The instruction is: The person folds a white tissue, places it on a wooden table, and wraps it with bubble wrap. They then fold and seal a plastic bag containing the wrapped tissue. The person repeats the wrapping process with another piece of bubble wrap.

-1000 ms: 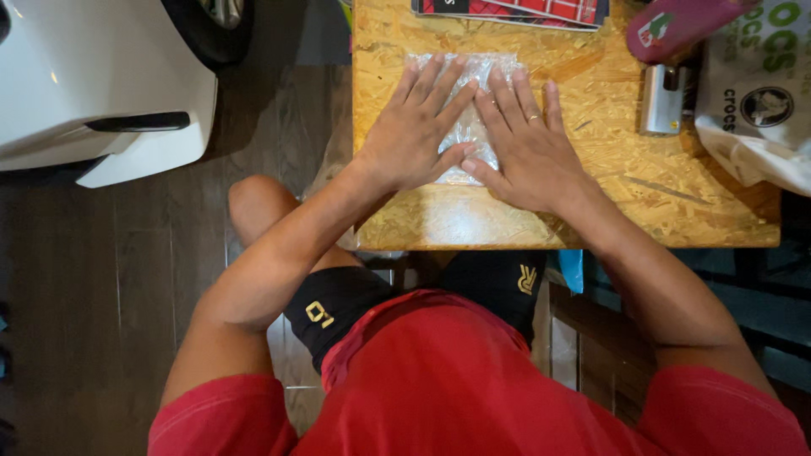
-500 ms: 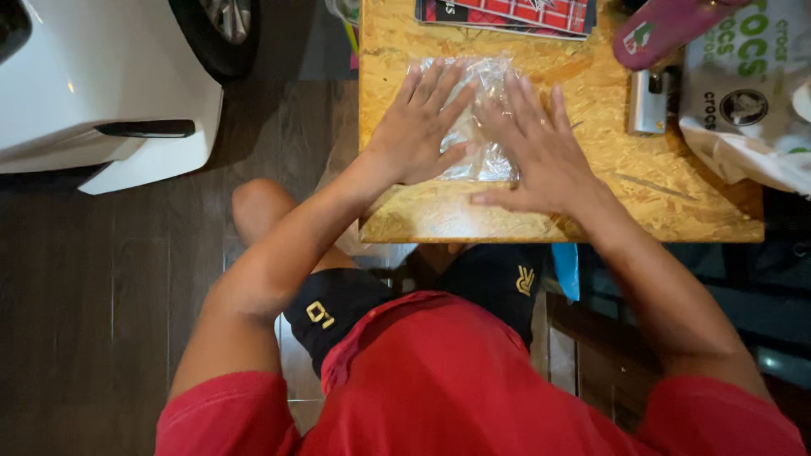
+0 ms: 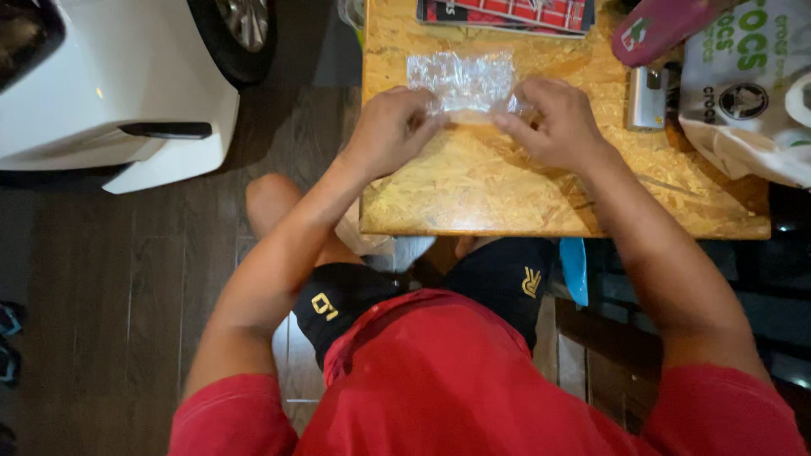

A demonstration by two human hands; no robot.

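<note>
Clear, crinkled plastic, a small transparent bag [image 3: 463, 80], is laid flat on the chipboard table [image 3: 473, 190], towards its far half and well in from the near edge. Its near edge is pinched at both corners: the near-left corner is gripped by the left hand [image 3: 390, 131], fingers curled and pressed together on the film, and the near-right corner is gripped by the right hand [image 3: 553, 122] in the same manner. Both hands are rested on the tabletop, a short span of the bag's edge being left bare between them. A ring is worn on one finger of the right hand.

Beyond the bag, at the far edge of the table, a flat red and black printed package [image 3: 507, 15] is seen. To the right of the bag, a small metallic rectangular object [image 3: 647, 97] is placed upright, with a pink shoe [image 3: 667, 25] just behind it and a white carrier bag with green print [image 3: 748, 93] at the table's right end. A white car [image 3: 118, 84] is parked to the left, on the dark wooden floor [image 3: 110, 295]. A red shirt and black shorts are worn by the person
</note>
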